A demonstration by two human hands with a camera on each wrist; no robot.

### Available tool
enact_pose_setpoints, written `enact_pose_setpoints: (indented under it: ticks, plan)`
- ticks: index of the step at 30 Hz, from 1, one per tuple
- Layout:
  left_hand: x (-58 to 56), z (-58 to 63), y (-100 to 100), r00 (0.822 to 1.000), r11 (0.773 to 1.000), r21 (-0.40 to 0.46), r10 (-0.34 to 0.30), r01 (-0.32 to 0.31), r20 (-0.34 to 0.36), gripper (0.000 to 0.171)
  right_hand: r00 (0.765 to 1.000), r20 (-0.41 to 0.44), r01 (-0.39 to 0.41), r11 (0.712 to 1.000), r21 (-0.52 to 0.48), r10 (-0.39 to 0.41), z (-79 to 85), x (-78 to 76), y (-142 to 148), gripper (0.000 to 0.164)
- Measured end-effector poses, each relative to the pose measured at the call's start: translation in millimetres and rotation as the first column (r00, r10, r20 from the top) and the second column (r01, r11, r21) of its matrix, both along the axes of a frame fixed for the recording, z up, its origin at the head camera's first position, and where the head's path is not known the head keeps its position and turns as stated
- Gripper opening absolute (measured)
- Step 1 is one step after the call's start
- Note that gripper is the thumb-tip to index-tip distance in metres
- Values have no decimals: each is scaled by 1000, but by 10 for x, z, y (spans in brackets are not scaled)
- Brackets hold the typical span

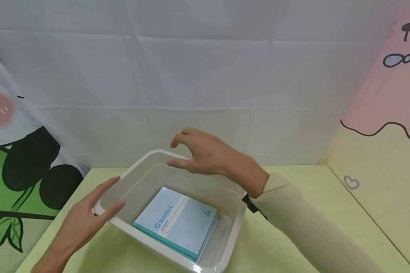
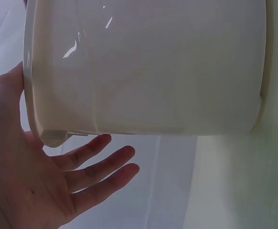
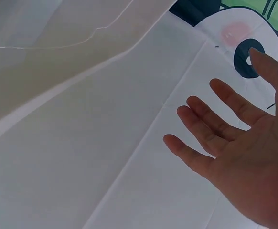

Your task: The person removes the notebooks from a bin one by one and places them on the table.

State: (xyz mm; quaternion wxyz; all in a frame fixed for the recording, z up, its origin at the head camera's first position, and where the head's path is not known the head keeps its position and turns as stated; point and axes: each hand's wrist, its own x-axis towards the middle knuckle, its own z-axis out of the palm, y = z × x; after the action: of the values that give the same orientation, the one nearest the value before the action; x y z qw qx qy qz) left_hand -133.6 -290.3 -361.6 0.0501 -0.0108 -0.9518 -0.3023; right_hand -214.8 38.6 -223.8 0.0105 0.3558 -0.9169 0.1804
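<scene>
A white plastic bin [image 1: 133,229] stands turned at an angle on the table, and a small stack of blue Gambit notebooks [image 1: 177,220] lies flat on its floor. My left hand [image 1: 83,218] holds the bin's left corner, thumb over the near rim and index finger along the left side. In the left wrist view, the other fingers [image 2: 103,171] of that hand spread beside the bin's outer wall [image 2: 148,71]. Above the far rim hovers my right hand [image 1: 206,153], fingers loosely bent and holding nothing; the right wrist view shows its fingers spread apart.
The light yellow-green table [image 1: 294,212] extends around the bin. A white cloth backdrop [image 1: 205,76] hangs behind it. Side panels carry a panda drawing [image 1: 24,167] at left and a pink figure [image 1: 389,87] at right.
</scene>
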Motion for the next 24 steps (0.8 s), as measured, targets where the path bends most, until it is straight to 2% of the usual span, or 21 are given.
enact_pose_setpoints:
  ticks: [7,13,24]
  plan:
    - [-12,-40,-4,999,994,107,-24,19,41,79,998,7,-69,997,25,69,14,-29,-212,50]
    - [-21,-50,5,995,978,203,-56,40,77,78,994,18,-111,993,40,110,-38,-65,-362,50]
    - [-31,-65,21,991,943,332,-71,30,111,77,981,80,-183,976,116,175,-296,-163,-647,51]
